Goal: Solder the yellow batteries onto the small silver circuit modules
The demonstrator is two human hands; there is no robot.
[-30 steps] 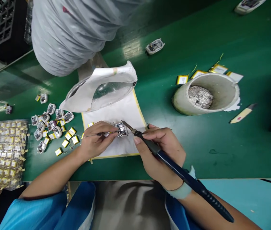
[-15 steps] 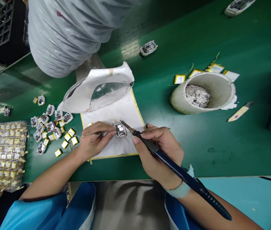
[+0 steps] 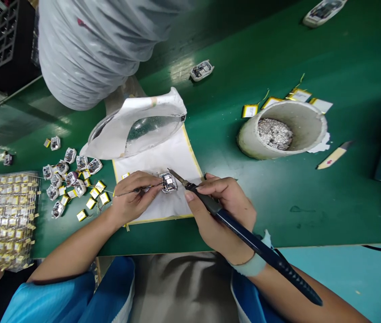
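A small white device with an exposed circuit board (image 3: 168,183) lies on the white sheet (image 3: 180,208). My left hand (image 3: 133,197) is closed round thin metal tweezers (image 3: 139,189), whose tips reach the device's left edge. Held like a pen in my right hand (image 3: 225,215) is a soldering iron (image 3: 240,231) with a dark blue handle. Its tip points left, over the upper edge of the board; whether it touches cannot be made out. A thin wire runs leftward from near my left hand.
Several similar devices (image 3: 80,187) and yellow-edged battery packs (image 3: 91,203) lie at left, beside a battery tray (image 3: 10,220). A clear shield (image 3: 153,130) and grey duct (image 3: 85,54) stand behind. At right are a grey pot (image 3: 249,143) and a knife (image 3: 333,157).
The view has shifted slightly, so things at right sit a little further left. My hands, the tweezers and the soldering iron keep nearly the same pose over the device.
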